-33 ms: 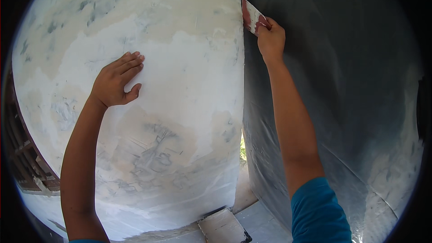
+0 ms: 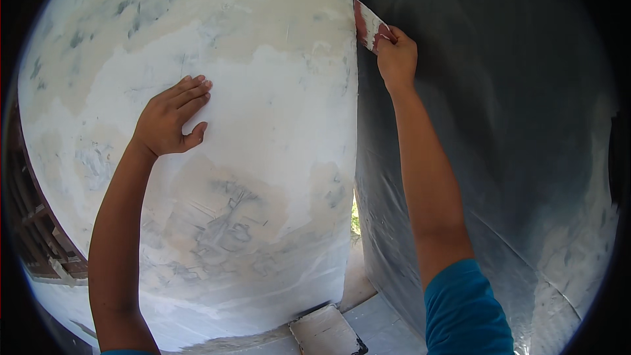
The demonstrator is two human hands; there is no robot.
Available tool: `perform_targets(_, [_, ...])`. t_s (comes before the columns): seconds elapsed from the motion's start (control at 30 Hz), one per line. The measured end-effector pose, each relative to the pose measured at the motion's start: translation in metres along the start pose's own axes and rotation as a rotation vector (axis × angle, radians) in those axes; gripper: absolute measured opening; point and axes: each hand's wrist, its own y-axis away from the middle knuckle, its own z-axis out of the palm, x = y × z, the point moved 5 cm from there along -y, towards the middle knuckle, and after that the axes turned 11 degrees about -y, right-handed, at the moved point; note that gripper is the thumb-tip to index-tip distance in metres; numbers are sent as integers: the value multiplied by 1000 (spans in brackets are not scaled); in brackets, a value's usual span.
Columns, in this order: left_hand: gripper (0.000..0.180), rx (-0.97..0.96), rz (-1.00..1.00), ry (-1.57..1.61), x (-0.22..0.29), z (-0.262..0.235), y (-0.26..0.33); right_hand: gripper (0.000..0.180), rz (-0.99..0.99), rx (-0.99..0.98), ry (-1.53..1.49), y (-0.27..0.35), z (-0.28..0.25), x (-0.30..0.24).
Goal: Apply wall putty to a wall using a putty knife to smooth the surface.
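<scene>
From where I stand, the wall (image 2: 276, 112) fills most of the view, a pale upright face that ends at a straight edge on its right. Beyond that edge hangs a dark grey sheet (image 2: 513, 125), and at the wall's left side there is a brown slatted frame (image 2: 46, 236).

The left arm reaches up in front of the wall, bent at the wrist, and the left hand (image 2: 172, 118) lies against its middle, 4 fingers stretched out together and the thumb set apart, holding nothing. The right arm, in a blue sleeve (image 2: 468, 309), is raised nearly straight just off the wall's right edge. The right hand (image 2: 398, 62) has its fingers closed on a scraper (image 2: 373, 25).

The scraper juts up and left out of those fingers, tilted, its far end at the wall's upper right edge; whether it touches there I can't tell. It's flat and reddish, smeared with white.

The wall is patchy: white in the middle, cream and grey smudges around. The sheet looks smooth and creased. By the wall's foot lies a squarish pale board (image 2: 327, 332) with dark-stained edges.
</scene>
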Motion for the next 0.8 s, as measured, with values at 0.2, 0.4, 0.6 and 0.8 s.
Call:
perform_targets(0.2, [38,-9,-13,-8,-6,-4,8,31,173,-217,320,64,-34,15])
perform_targets(0.4, [37,0,-15,3,-2,1,2,31,183,-147,70,53,-36,33])
perform_targets(0.6, [37,-11,-33,11,-2,-6,5,30,413,-221,0,154,-89,70])
perform_targets(0.8, [39,-51,-116,1,4,3,12,30,640,-179,-252,223,-99,40])
